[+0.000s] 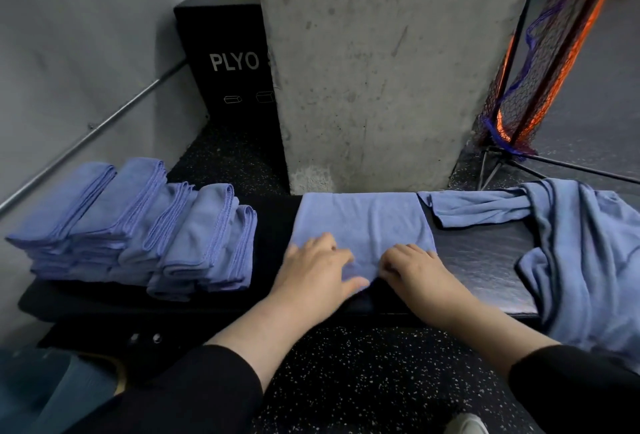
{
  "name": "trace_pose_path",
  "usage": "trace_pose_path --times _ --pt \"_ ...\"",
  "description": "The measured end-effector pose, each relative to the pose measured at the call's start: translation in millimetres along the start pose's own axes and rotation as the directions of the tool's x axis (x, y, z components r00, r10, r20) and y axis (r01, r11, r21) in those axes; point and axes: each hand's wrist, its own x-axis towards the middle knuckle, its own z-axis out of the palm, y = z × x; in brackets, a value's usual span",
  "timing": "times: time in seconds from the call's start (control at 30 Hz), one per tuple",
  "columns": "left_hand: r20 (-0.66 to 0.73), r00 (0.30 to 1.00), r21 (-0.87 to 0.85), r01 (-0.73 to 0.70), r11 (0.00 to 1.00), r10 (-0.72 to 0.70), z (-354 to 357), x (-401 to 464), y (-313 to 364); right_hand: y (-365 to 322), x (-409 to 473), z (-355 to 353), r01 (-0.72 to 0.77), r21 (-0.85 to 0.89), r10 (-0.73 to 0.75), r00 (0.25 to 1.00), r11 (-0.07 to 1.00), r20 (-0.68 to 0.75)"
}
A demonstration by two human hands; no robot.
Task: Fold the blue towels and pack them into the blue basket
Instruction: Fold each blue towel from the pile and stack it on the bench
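On the bench, centre: a soft blue cloth towel [363,222] lies flat across the black padded bench [485,260], folded into a broad strip running from the far edge to the near edge.
Left hand: the left hand [317,269] rests palm-down on the towel's near-left corner, fingers spread and fairly straight, thumb pointing toward the other hand.
Right hand: the right hand [412,269] sits on the towel's near-right part — its fingers are curled down at the near hem, but whether they pinch the cloth I cannot tell.
Hands together: the 2 hands lie side by side, a small gap between them, both on the same towel.
Left end of bench: a pile of folded blue towels [138,226] — several leaning stacks, touching one another, well apart from the flat towel.
Right end of bench: a loose heap of unfolded blue towels [581,253] drapes over the bench edge, 1 strip of it reaching toward the flat towel's far-right corner.
Behind: a grey concrete pillar [381,70], with a black box marked "PLYO" [228,63] to its left and an orange-and-purple net [540,63] to its right.
Floor: black rubber flooring with white speckles [363,381].
Sleeves: black, pushed back from both wrists.
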Motion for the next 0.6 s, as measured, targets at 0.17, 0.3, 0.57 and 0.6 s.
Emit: trace_pose_path --times 0.17,0.3,0.57,0.6 --pt "-0.029 0.991 -0.118 0.124 0.985 -0.129 11 -2 17 -9 18 -20 -0.176 0.301 0.207 0.975 0.937 -0.075" --pt "-0.104 0.947 -0.462 0.225 0.858 -0.304 -3 14 14 -17 29 -37 -0.129 0.326 0.191 0.968 0.937 -0.165" --pt "-0.143 0.985 -0.322 0.045 0.946 -0.096 -22 37 -10 1 32 -73 -0.123 0.163 0.127 0.992 0.979 -0.013" --pt "-0.118 0.992 -0.250 0.022 0.968 -0.053 -21 39 -14 6 33 -78 -0.139 0.182 0.145 0.989 0.973 -0.021"
